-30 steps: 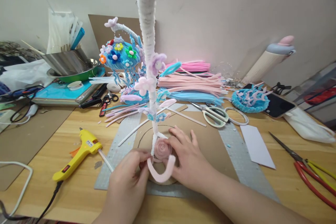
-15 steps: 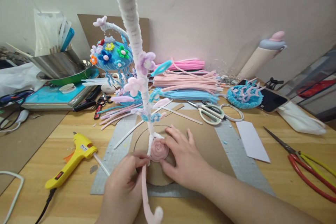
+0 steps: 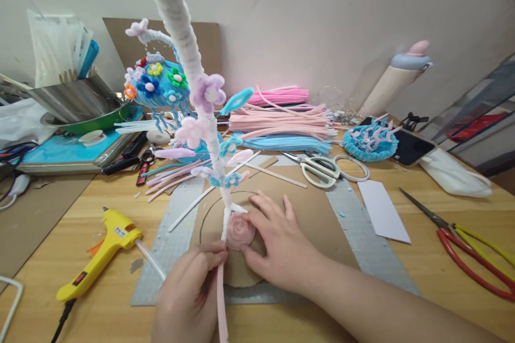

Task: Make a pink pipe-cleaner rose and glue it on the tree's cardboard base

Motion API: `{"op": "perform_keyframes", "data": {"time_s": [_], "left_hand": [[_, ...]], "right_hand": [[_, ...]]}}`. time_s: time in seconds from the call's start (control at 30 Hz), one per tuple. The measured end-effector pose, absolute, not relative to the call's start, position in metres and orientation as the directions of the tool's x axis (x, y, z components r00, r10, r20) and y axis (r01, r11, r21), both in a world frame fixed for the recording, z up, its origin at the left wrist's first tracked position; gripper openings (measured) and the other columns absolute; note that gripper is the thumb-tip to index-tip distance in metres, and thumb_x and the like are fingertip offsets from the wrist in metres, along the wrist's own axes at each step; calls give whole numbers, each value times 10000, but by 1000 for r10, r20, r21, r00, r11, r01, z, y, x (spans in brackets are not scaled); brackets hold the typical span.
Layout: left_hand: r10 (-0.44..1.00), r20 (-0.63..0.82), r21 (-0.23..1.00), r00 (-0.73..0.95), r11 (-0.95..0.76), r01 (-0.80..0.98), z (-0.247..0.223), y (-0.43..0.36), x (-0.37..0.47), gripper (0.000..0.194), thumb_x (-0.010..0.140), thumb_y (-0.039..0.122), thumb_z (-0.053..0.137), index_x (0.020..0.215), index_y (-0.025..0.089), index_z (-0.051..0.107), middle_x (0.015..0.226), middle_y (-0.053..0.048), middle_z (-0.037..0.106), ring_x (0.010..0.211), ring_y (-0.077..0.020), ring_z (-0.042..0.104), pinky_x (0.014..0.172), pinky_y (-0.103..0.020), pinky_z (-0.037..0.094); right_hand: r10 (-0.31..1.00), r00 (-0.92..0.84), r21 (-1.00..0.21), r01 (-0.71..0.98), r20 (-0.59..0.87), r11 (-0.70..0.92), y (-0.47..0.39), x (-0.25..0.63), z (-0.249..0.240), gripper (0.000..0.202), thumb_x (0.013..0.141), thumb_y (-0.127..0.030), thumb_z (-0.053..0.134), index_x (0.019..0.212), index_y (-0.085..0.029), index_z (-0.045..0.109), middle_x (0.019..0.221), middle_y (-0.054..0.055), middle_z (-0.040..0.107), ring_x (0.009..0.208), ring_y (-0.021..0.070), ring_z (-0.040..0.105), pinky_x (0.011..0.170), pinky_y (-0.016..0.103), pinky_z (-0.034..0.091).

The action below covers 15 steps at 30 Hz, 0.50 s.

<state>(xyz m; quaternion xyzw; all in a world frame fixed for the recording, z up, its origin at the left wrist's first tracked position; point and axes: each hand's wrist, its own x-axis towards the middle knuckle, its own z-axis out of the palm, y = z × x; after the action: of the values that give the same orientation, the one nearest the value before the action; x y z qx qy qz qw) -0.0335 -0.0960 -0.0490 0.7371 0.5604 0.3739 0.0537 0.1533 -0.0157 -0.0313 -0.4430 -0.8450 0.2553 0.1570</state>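
A flat pink pipe cleaner coil (image 3: 240, 231) lies on a cardboard sheet (image 3: 317, 225) with a drawn circle, at the foot of a white wrapped stem (image 3: 215, 155) bearing fuzzy flowers. My left hand (image 3: 191, 278) pinches a pink pipe cleaner (image 3: 221, 305) close to the coil's left edge; its loose length hangs toward me. From the right, my right hand (image 3: 277, 236) steadies the coil between thumb and index finger, the other fingers spread over the cardboard. The stem's upper end runs out of view.
A yellow glue gun (image 3: 102, 252) lies at left, red-and-yellow scissors (image 3: 458, 236) at right. Pipe cleaner bundles (image 3: 281, 120), pale-handled scissors (image 3: 319, 171) and a blue fuzzy disc (image 3: 368, 142) sit behind. A flower-covered blue ornament (image 3: 161, 86) hangs behind the stem.
The view has shifted slightly, moving everything a little left. The free curled end of the pink pipe cleaner has dropped out of view; both hands keep their places at the coil.
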Motion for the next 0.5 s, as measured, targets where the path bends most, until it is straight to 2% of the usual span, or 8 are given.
{"op": "perform_keyframes", "data": {"time_s": [0.5], "left_hand": [[864,484,406,140,-363,839,-49,-99,-29,111,880,143,525,926,233,571,1025,-35,665,950,-142,651,818,-219,530]], "right_hand": [[826,-563,-568,676,11,469,-16,152,-28,417,775,-330,541,1191,-304,517,1498,67,326,1422,271,164,1074,647,-16]]}}
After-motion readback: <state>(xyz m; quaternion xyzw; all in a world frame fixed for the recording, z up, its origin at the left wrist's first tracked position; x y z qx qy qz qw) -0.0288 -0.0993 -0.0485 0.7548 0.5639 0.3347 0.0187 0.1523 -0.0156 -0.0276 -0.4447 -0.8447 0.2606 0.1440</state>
